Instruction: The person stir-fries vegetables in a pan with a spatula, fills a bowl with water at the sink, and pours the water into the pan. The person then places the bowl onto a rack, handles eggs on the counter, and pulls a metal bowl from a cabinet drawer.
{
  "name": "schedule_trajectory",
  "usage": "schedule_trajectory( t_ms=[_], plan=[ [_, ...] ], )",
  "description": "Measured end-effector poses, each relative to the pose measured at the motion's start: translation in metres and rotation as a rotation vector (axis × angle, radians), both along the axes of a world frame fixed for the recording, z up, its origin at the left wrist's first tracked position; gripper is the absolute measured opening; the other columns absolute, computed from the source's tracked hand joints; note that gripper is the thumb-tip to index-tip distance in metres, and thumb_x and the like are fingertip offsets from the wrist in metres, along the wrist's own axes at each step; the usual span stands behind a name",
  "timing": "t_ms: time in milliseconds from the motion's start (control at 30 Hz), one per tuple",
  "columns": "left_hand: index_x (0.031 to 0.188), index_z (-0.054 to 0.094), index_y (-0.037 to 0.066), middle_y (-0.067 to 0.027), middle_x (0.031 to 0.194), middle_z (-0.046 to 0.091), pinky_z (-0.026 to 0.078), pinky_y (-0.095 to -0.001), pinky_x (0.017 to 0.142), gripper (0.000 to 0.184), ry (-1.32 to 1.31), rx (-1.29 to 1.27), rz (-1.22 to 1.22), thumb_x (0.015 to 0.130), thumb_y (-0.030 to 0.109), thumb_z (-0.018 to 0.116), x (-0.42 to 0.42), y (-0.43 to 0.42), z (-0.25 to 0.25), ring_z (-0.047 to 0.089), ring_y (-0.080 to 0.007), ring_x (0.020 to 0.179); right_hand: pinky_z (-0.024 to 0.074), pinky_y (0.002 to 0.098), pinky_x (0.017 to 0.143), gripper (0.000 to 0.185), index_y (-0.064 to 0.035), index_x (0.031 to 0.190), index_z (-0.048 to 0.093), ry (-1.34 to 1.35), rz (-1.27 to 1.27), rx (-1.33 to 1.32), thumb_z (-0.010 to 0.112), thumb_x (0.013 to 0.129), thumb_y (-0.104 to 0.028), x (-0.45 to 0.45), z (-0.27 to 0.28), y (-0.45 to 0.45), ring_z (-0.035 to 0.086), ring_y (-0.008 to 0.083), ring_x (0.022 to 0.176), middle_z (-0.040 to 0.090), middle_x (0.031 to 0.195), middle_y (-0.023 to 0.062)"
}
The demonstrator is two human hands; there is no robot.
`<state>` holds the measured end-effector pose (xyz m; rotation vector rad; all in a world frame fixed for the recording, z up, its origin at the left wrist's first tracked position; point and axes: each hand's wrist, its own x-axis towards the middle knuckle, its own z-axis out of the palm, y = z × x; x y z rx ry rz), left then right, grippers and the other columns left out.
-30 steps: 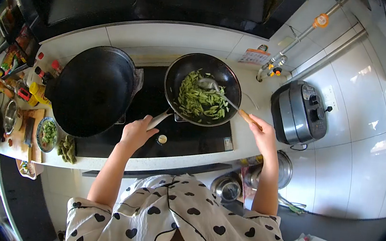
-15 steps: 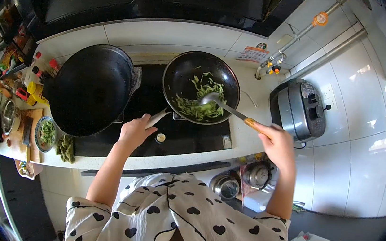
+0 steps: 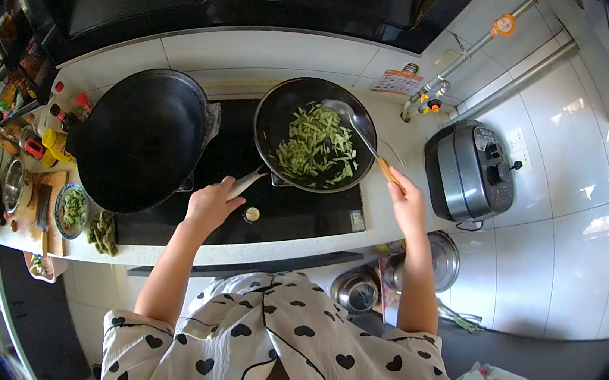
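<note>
My left hand [image 3: 211,203] is closed round the pale handle [image 3: 247,183] of a black wok [image 3: 268,145] on the right side of the cooktop. Chopped green vegetable strips [image 3: 316,142] lie across the bottom of the wok. My right hand [image 3: 408,204] grips the wooden handle of a metal spatula [image 3: 363,133]. The spatula's head rests inside the wok by its far wall, at the edge of the greens. To the left of my left hand stands a larger, dark, wide pan [image 3: 141,141].
A grey electric cooker [image 3: 471,175] stands at the right. On the left counter are a bowl of chopped food [image 3: 73,210], a green cloth [image 3: 103,233], a cleaver [image 3: 43,207] on a cutting board [image 3: 55,237], and bottles. Below the counter sit metal pots [image 3: 357,292].
My right hand has moved left and slightly up. The spatula head has shifted from the middle of the greens to the wok's far side, and the greens are spread wider. My left hand stays put.
</note>
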<state>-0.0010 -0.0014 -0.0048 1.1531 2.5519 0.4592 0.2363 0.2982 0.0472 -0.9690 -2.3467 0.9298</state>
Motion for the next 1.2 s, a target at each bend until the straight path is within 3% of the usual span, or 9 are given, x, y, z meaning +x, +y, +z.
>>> schedule_trajectory(
  t_ms=[100,300,433,567,700,800,933,1100,1200],
  plan=[
    [0.116,0.049,0.009,-0.0174,0.087,0.064,0.049,-0.0436,0.065,0.048,-0.059,-0.023,0.011,0.082,0.041,0.058,0.000,0.001,0.005,0.063,-0.0344,0.079,0.0459,0.0254,0.074,0.030,-0.0065,0.114,0.059,0.052,0.076,-0.095,0.058,0.085,-0.012,-0.002,-0.022,-0.001,0.061,0.0142,0.080,0.066,0.099,0.0115],
    [0.103,0.049,0.010,-0.0138,0.077,0.064,0.049,-0.0421,0.060,0.040,-0.014,-0.011,0.006,0.081,0.042,0.057,0.000,0.001,0.001,0.063,-0.0326,0.073,0.0453,0.0242,0.074,0.032,-0.0050,0.115,0.058,0.009,0.055,-0.155,0.058,0.084,-0.012,0.003,0.014,0.000,0.059,0.0111,0.081,0.066,0.100,0.0094],
    [0.117,0.047,0.009,-0.0174,0.085,0.064,0.049,-0.0428,0.064,0.048,-0.080,-0.052,0.004,0.083,0.041,0.057,-0.001,0.003,0.008,0.063,-0.0342,0.078,0.0447,0.0229,0.072,0.032,-0.0092,0.118,0.057,0.150,0.054,-0.073,0.057,0.085,-0.012,-0.032,-0.033,0.003,0.057,0.0082,0.080,0.066,0.098,0.0080],
    [0.108,0.049,0.010,-0.0148,0.080,0.064,0.049,-0.0424,0.062,0.042,-0.039,-0.021,0.004,0.082,0.041,0.057,0.000,0.002,0.007,0.063,-0.0333,0.074,0.0428,0.0234,0.084,0.034,-0.0016,0.118,0.055,-0.093,0.255,-0.179,0.057,0.085,-0.008,-0.037,-0.015,-0.008,0.057,0.0119,0.095,0.060,0.116,0.0079],
    [0.104,0.050,0.010,-0.0136,0.076,0.063,0.048,-0.0420,0.061,0.039,-0.016,0.006,0.012,0.081,0.041,0.058,0.001,0.001,0.004,0.062,-0.0329,0.073,0.0466,0.0326,0.064,0.031,-0.0182,0.106,0.065,-0.339,0.352,0.228,0.062,0.077,-0.008,-0.010,0.070,-0.020,0.059,0.0239,0.070,0.063,0.084,0.0068],
    [0.104,0.049,0.010,-0.0134,0.076,0.063,0.048,-0.0417,0.061,0.039,-0.036,-0.010,0.014,0.081,0.041,0.058,0.001,0.002,0.008,0.062,-0.0326,0.073,0.0446,0.0345,0.059,0.031,-0.0179,0.097,0.068,-0.354,0.437,0.469,0.063,0.070,-0.003,0.010,0.108,-0.012,0.055,0.0246,0.065,0.053,0.072,0.0071],
    [0.109,0.049,0.010,-0.0147,0.080,0.064,0.049,-0.0423,0.062,0.042,-0.045,-0.033,0.006,0.082,0.041,0.057,-0.001,0.001,0.005,0.063,-0.0331,0.075,0.0448,0.0349,0.060,0.033,-0.0167,0.098,0.068,-0.439,0.277,0.450,0.064,0.069,-0.001,0.030,0.146,-0.020,0.056,0.0260,0.066,0.055,0.073,0.0083],
    [0.117,0.047,0.010,-0.0171,0.085,0.064,0.049,-0.0435,0.065,0.047,-0.076,-0.049,-0.007,0.084,0.042,0.055,-0.002,0.001,0.005,0.062,-0.0347,0.078,0.0463,0.0338,0.063,0.027,-0.0153,0.102,0.066,-0.393,0.149,0.328,0.064,0.076,-0.009,0.030,0.100,-0.004,0.059,0.0273,0.069,0.062,0.081,0.0102],
    [0.105,0.049,0.010,-0.0133,0.076,0.064,0.049,-0.0415,0.061,0.040,-0.005,0.002,-0.004,0.081,0.040,0.058,0.001,0.001,0.007,0.063,-0.0324,0.073,0.0472,0.0317,0.065,0.026,-0.0154,0.105,0.065,-0.244,0.058,0.248,0.063,0.079,-0.014,0.021,0.061,0.011,0.061,0.0272,0.073,0.064,0.089,0.0110]
  ],
)
